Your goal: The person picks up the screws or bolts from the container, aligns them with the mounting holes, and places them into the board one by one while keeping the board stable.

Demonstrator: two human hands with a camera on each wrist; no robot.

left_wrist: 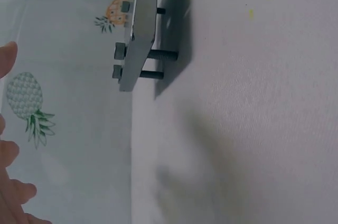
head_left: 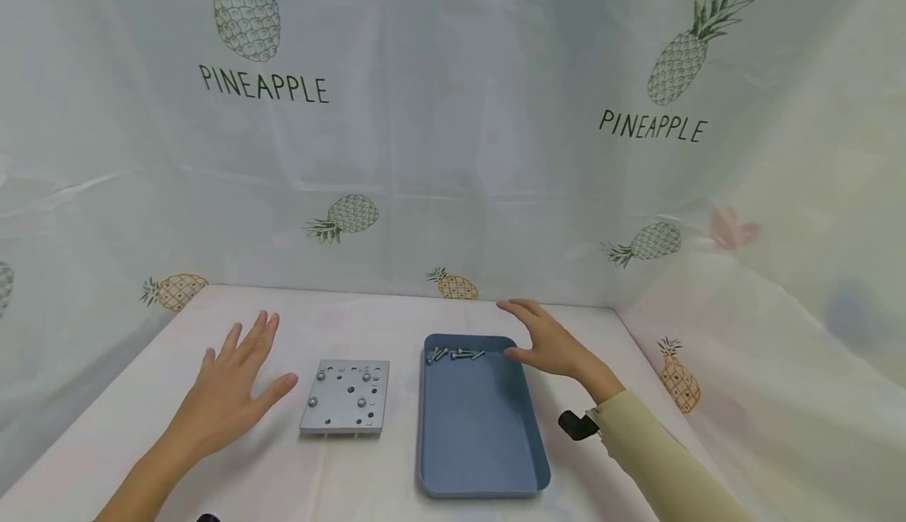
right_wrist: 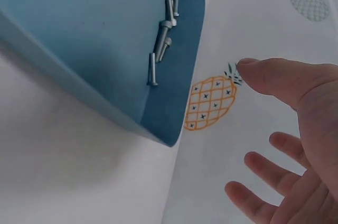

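A square metal plate (head_left: 344, 420) with several holes stands on the table, propped up by bolts (left_wrist: 163, 55) that pass through it. Their heads show on its upper face. To its right lies a blue tray (head_left: 477, 443), and several loose screws (head_left: 453, 354) rest at its far end. My left hand (head_left: 225, 396) hovers left of the plate with fingers spread, holding nothing. Over the tray's far right corner is my right hand (head_left: 552, 345), also empty, its thumb apart from the fingers. In the right wrist view the screws (right_wrist: 162, 39) lie along the tray's end wall.
The table (head_left: 340, 479) has a pale cover. Behind it and at the sides hangs a curtain (head_left: 453, 113) printed with pineapples. A black strap or camera part (head_left: 578, 425) sits by the right wrist, next to a light sleeve (head_left: 658, 451).
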